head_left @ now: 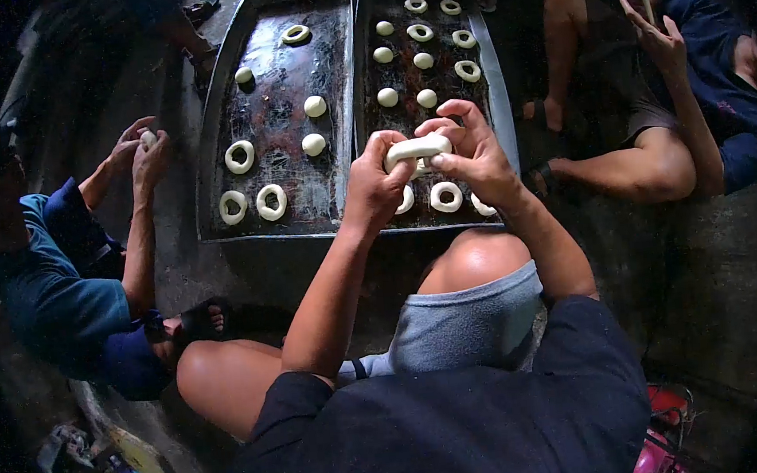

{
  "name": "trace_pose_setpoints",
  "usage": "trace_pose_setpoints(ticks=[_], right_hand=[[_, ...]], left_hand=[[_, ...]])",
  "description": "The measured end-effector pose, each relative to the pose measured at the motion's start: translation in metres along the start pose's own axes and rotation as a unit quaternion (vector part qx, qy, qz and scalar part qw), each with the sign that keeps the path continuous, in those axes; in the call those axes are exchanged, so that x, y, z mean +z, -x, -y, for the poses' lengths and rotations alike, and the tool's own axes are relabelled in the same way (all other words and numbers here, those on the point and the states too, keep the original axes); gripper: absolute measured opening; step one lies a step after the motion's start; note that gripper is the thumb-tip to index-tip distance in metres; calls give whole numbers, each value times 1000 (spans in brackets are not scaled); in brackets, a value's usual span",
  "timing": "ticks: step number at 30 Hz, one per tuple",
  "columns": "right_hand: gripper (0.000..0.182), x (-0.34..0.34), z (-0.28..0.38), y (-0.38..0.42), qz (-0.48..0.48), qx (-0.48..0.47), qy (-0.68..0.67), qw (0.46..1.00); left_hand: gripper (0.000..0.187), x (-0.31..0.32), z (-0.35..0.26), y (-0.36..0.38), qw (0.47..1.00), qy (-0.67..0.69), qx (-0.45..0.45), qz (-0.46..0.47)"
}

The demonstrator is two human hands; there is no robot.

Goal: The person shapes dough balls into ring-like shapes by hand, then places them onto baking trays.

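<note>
A pale dough ring [418, 149] is held up over the near edge of the right tray, seen nearly edge-on. My left hand [376, 181] pinches its left end between thumb and fingers. At the other end, my right hand [477, 159] grips it with the thumb in front and some fingers raised behind. Below my hands lie more dough rings, one of them [446, 197] in full view and others partly covered. Round dough balls, such as one [426, 98] just beyond my fingers, sit farther up the same tray.
Two dark metal trays stand side by side: the left tray [293, 225] and the right tray [499, 94], both bearing dough rings and balls. A person [61, 270] at left handles a small dough piece; another person [723, 94] at right holds a dough strip. More limbs show behind.
</note>
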State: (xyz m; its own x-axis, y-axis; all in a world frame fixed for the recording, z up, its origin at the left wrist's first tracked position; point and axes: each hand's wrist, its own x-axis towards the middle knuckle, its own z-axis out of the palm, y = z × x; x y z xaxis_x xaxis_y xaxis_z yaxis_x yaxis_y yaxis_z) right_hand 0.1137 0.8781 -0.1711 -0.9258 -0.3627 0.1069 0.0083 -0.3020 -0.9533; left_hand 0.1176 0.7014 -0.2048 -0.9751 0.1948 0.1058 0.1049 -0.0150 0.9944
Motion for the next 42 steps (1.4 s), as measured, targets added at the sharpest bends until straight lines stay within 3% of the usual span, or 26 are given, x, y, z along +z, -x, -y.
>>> trace_pose_setpoints(ticks=[1, 2, 4, 6, 8, 9, 10, 13, 14, 16, 18, 19, 21, 24, 26, 27, 28, 30, 32, 33, 34, 36, 37, 38, 42], right_hand=[[61, 2, -1, 0, -20, 1, -37, 999], [61, 2, -5, 0, -20, 0, -36, 999], [61, 0, -14, -2, 74, 58, 202, 975], [58, 0, -5, -2, 87, 110, 202, 969], [59, -5, 3, -5, 79, 47, 45, 995], [58, 1, 6, -7, 62, -25, -56, 996], [64, 4, 9, -6, 59, -34, -78, 995], [79, 0, -7, -4, 88, 107, 73, 988], [80, 2, -10, -4, 89, 92, 109, 986], [83, -5, -3, -1, 82, 48, 51, 994], [86, 1, 12, -3, 21, -61, -81, 995], [87, -4, 7, -5, 42, -35, -55, 997], [92, -6, 2, -5, 77, 61, 7, 995], [53, -19, -7, 0, 157, 189, 34, 969], [29, -26, -1, -1, 138, 145, 96, 975], [25, -15, 4, -2, 80, 72, 13, 994], [26, -15, 10, -2, 48, 90, 10, 995], [28, -24, 3, 0, 64, 155, -81, 982], [31, -35, -3, 5, 136, 247, 2, 959], [33, -39, -5, 3, 191, 251, 12, 949], [33, -39, -10, 7, 190, 253, 11, 949], [32, -23, -8, 10, 45, 100, -42, 993], [32, -27, -15, 9, 28, 73, -121, 989], [32, -30, -20, 11, 26, 74, -121, 990], [33, -43, -24, 22, 0, 106, -188, 976]], left_hand=[[27, -3, 2, -2, 984, -175, -20, 14], [27, -3, -5, -1, 984, -175, -18, 14], [28, 2, -20, 1, 997, 47, 30, -49], [27, 6, -26, 5, 992, 115, 29, -45], [29, 4, -23, 4, 984, 177, -6, -36], [27, 2, -14, 0, 992, 117, -22, -40], [27, -1, -10, -3, 998, 37, -55, -5], [26, -4, -28, 1, 992, 101, -70, 8], [25, -3, -41, 5, 986, 145, -75, 22], [25, 1, -27, 5, 982, 165, -92, 25], [25, -1, -9, 0, 990, 38, -131, 29], [25, -3, -3, 2, 984, -11, -162, 74], [21, 2, -19, 3, 987, 90, -117, 57], [23, -3, -32, 2, 958, 266, -106, -14], [24, -6, -7, -5, 984, 161, -73, -18], [25, -9, 2, -5, 988, 84, -113, 68], [26, -11, 10, -5, 977, 7, -150, 154], [26, -5, -22, 0, 973, -26, -132, 185], [26, -7, -30, 1, 961, 222, -139, 91], [29, -11, -19, -4, 949, 272, -124, 97], [36, -10, -16, -6, 942, 302, -125, 73], [41, -4, -5, -6, 958, 245, -132, 67], [42, -1, 0, -4, 961, 203, -152, 109], [43, 6, 4, -4, 947, 257, -140, 135], [43, 9, 15, -4, 943, 263, -170, 110]])
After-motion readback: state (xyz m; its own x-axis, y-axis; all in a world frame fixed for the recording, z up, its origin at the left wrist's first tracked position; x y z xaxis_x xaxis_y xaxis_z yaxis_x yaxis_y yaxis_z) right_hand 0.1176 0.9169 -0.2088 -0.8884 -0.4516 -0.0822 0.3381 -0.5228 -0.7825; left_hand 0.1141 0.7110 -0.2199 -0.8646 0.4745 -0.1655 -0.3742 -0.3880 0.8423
